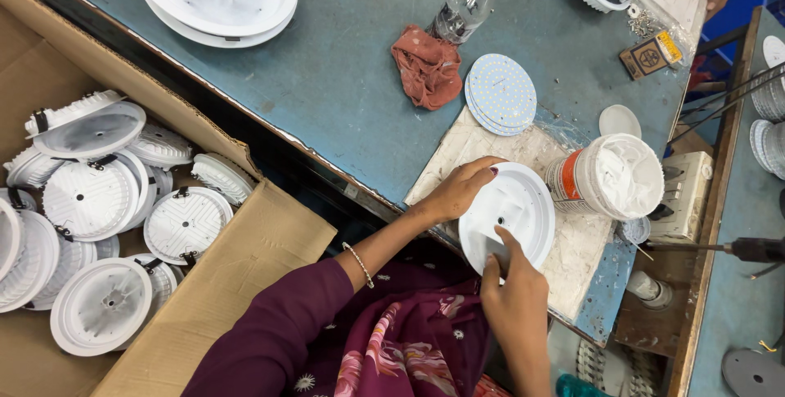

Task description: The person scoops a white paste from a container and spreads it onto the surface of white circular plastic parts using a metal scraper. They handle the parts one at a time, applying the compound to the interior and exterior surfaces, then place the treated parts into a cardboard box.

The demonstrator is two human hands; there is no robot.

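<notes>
Holding the round white dish (pixel 509 215) still, left hand (pixel 459 190) fingers curled over its rim, right hand (pixel 513 292) fingers pinching its near edge.

A small brown-and-yellow box (pixel 650 55) far right; cardboard carton (pixel 245 258) at left.

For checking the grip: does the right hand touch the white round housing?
Touching. The head view shows the right hand with fingers on the white round housing.
</notes>
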